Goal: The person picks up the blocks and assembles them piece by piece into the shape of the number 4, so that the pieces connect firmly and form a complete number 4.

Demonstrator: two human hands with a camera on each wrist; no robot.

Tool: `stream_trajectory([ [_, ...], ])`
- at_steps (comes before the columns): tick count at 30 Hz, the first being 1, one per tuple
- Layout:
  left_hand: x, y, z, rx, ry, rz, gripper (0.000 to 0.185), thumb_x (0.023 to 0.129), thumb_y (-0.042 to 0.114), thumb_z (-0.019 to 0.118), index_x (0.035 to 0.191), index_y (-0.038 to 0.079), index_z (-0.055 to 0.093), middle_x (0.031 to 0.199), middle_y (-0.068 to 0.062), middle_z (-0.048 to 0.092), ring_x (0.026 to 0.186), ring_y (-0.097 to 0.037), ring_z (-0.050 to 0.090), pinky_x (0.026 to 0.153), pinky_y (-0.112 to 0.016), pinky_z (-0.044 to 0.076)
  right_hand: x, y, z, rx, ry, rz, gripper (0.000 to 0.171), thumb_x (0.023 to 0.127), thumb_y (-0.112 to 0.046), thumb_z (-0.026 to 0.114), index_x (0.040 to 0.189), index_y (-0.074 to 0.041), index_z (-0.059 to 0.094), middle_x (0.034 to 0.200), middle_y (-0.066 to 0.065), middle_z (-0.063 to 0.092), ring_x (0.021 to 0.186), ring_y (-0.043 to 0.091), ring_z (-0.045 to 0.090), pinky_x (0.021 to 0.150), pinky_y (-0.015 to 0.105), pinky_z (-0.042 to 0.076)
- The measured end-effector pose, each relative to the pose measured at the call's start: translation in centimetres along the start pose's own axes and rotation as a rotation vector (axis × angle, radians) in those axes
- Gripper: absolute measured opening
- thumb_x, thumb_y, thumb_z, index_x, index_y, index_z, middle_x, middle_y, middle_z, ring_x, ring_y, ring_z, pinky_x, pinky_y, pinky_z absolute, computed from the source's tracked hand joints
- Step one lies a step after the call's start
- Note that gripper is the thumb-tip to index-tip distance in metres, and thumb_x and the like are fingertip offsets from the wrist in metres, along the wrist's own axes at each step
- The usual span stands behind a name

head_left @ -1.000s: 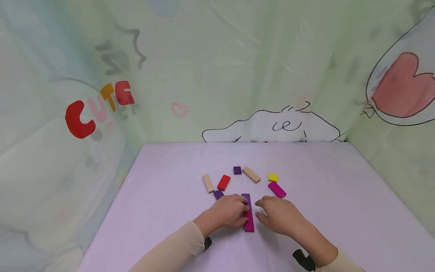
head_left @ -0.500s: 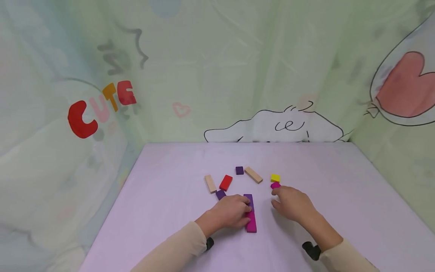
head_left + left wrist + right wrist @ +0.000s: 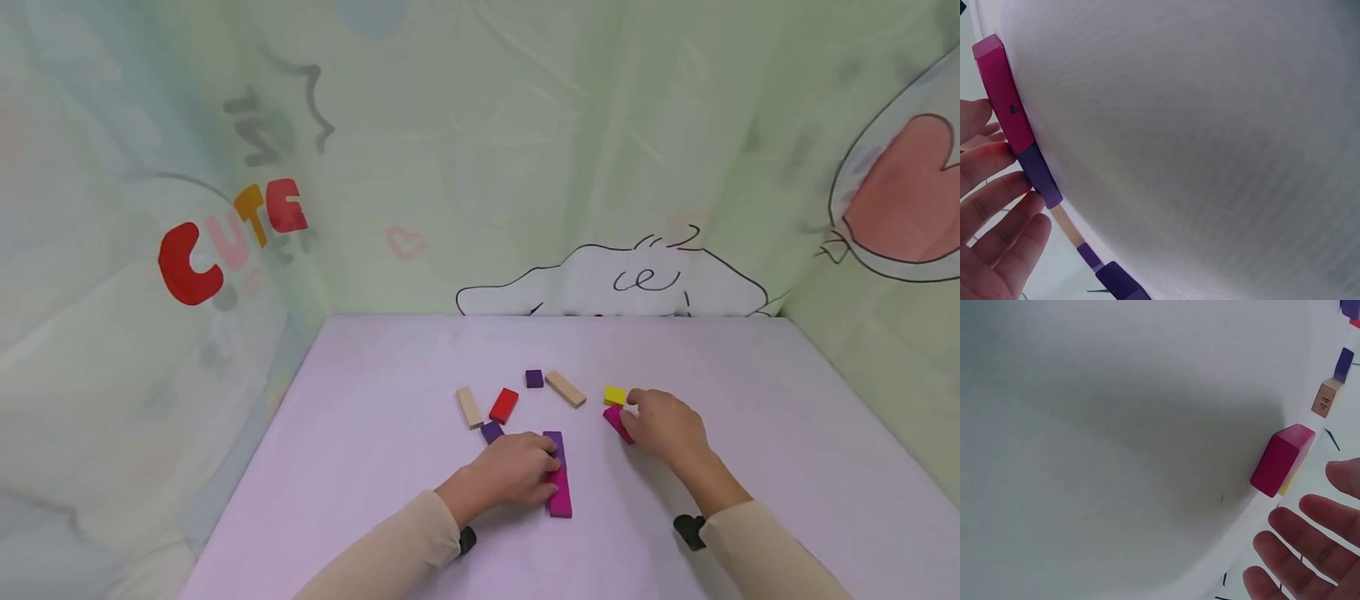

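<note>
In the head view, my left hand [image 3: 517, 468] rests its fingertips on two blocks set end to end in a line: a magenta block [image 3: 560, 500] nearer me and a purple block [image 3: 553, 437] beyond it. The left wrist view shows those fingers extended along the magenta block [image 3: 1005, 94] and the purple block [image 3: 1040, 176]. To the right, my right hand [image 3: 670, 427] is over another magenta block [image 3: 615, 422]. Its fingers are spread and apart from that magenta block [image 3: 1282, 459] in the right wrist view. A yellow block [image 3: 615, 396] lies just behind it.
On the lilac tabletop [image 3: 390, 358] lie two plain wooden blocks, one at left [image 3: 470, 407] and one at back [image 3: 566, 388]. A red block [image 3: 504, 406], a small dark purple block [image 3: 534, 378] and another purple block [image 3: 492, 432] lie near them. A printed curtain [image 3: 480, 167] encloses the table.
My right hand has moved right and away from me, from beside the lined-up blocks to the loose magenta block. My left hand stays on the two blocks. The view has shifted slightly.
</note>
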State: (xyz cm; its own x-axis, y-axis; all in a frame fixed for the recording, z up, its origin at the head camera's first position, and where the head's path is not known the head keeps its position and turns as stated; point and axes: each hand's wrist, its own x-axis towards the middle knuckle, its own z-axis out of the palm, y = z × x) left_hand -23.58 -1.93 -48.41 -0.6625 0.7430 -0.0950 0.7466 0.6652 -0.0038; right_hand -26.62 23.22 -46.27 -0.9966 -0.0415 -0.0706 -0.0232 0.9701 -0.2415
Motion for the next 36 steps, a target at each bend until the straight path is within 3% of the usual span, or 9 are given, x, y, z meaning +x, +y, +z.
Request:
stream_trajectory([
  [4,0.0,0.1,0.1,0.019,0.002,0.004,0.037,0.097,0.044,0.070,0.130,0.027,0.074,0.136,0.007,0.067,0.126,-0.008,0.062,0.101,-0.020,0.052,1.1,0.4,0.5,0.003,-0.001,0.007,0.045,0.096,-0.023,0.062,0.131,0.006,0.061,0.121,0.031,0.067,0.093,0.036,0.066,0.071,0.050,0.060],
  [13,0.0,0.1,0.0,0.029,0.002,0.003,0.037,0.097,0.045,0.070,0.130,0.029,0.073,0.136,0.008,0.067,0.126,-0.007,0.062,0.102,-0.019,0.050,3.0,0.3,1.3,-0.004,-0.005,0.026,0.052,0.096,-0.024,0.060,0.140,0.003,0.054,0.128,0.032,0.063,0.107,0.043,0.064,0.085,0.060,0.057],
  [36,0.1,0.0,0.2,0.054,0.030,0.013,0.033,0.097,0.045,0.069,0.126,0.030,0.076,0.132,0.010,0.068,0.122,-0.005,0.063,0.101,-0.018,0.050,4.6,-0.5,1.6,-0.001,-0.043,0.079,0.048,0.096,-0.025,0.060,0.135,0.002,0.060,0.122,0.032,0.063,0.094,0.037,0.061,0.074,0.054,0.060],
])
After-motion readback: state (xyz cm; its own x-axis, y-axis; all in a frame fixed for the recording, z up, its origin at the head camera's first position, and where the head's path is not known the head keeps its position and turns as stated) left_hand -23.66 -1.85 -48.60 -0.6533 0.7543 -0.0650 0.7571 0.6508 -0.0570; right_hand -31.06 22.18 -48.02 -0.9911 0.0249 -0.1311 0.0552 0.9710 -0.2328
